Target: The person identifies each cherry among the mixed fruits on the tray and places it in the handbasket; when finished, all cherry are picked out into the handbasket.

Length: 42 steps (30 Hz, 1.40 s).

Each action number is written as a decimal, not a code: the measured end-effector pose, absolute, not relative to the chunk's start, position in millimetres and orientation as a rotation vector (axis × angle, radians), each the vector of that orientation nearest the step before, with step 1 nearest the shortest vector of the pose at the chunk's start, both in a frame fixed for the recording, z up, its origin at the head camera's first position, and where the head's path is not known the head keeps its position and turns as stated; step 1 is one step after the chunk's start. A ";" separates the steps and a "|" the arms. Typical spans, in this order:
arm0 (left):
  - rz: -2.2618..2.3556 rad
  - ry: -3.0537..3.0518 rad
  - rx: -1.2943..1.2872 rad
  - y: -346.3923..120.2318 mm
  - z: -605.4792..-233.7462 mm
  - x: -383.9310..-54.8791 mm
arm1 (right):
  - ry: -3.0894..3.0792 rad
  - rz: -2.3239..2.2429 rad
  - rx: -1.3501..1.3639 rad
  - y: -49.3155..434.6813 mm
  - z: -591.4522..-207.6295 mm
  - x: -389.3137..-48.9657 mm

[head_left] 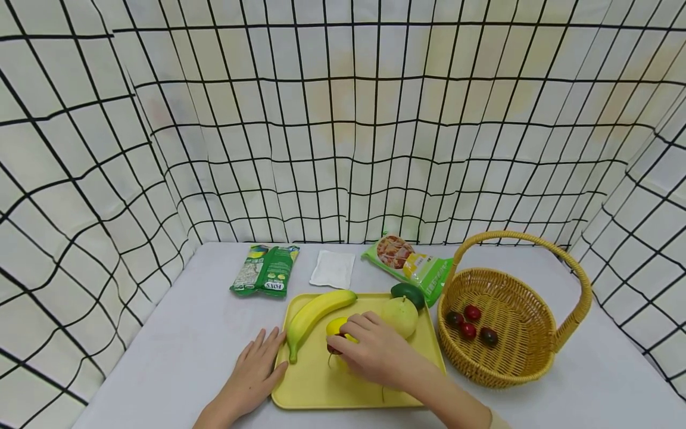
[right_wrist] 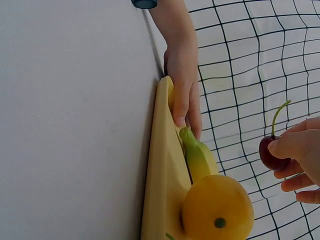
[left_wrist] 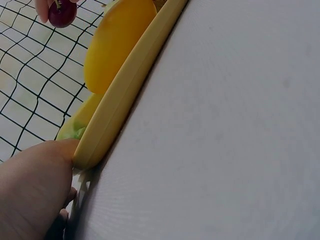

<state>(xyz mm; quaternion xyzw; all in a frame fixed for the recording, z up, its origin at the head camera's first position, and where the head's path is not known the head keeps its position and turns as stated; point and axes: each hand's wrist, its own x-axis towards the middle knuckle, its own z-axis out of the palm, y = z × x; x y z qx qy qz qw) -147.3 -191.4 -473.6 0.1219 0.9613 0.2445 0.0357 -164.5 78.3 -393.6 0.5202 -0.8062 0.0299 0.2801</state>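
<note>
My right hand (head_left: pixel 375 351) pinches a dark red cherry (right_wrist: pixel 272 154) between thumb and fingers, its green stem pointing up, above the yellow tray (head_left: pixel 316 394). Along the tray's left edge rests my left hand (head_left: pixel 254 372), fingers extended, the thumb touching the rim. A banana (head_left: pixel 316 314) lies at the tray's left side. Partly covered by my right hand is a yellow fruit (head_left: pixel 335 326); it shows a green spot in the right wrist view. A pale green pear (head_left: pixel 400 317) and a dark green avocado-like fruit (head_left: pixel 408 294) are at the back right. A thin stem pokes out below my right forearm.
Right of the tray stands a wicker basket (head_left: pixel 514 298) with a tall handle and several cherries (head_left: pixel 468 331) inside. Behind the tray lie a green snack bag (head_left: pixel 266 271), a white packet (head_left: pixel 332 269) and a green food bag (head_left: pixel 412 265). Gridded cloth walls enclose the table.
</note>
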 end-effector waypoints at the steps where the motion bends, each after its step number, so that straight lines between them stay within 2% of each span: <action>1: 0.750 2.950 0.372 -191.3 -473.7 -147.1 | -2.173 0.086 1.393 79.9 -392.6 -165.0; 42: 0.765 2.937 0.372 -190.6 -471.3 -146.9 | -2.291 0.157 1.058 167.8 -366.6 -183.0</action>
